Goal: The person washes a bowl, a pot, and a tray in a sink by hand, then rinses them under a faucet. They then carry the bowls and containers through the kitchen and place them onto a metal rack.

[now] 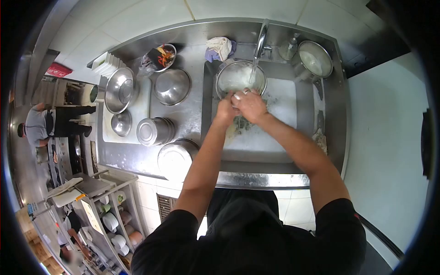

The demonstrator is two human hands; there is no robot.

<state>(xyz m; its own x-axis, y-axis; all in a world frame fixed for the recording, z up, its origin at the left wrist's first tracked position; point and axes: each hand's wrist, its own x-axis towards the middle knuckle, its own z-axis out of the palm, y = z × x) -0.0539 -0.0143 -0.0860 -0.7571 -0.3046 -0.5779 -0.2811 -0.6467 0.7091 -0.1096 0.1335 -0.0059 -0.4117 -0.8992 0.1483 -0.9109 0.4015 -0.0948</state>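
Round steel bowl (240,77) of cloudy water sits in the steel sink (284,98) under the running tap (261,39), just beyond the fingers. Left hand (226,109) and right hand (249,104) press together at its near rim, fingers curled; what they clasp cannot be told.

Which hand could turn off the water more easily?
Probably the right hand. It sits at the near rim of the metal bowl, nearer the faucet and its running water. The left hand is beside it, a little farther left. Both hands are pressed together at the bowl, so it's close.
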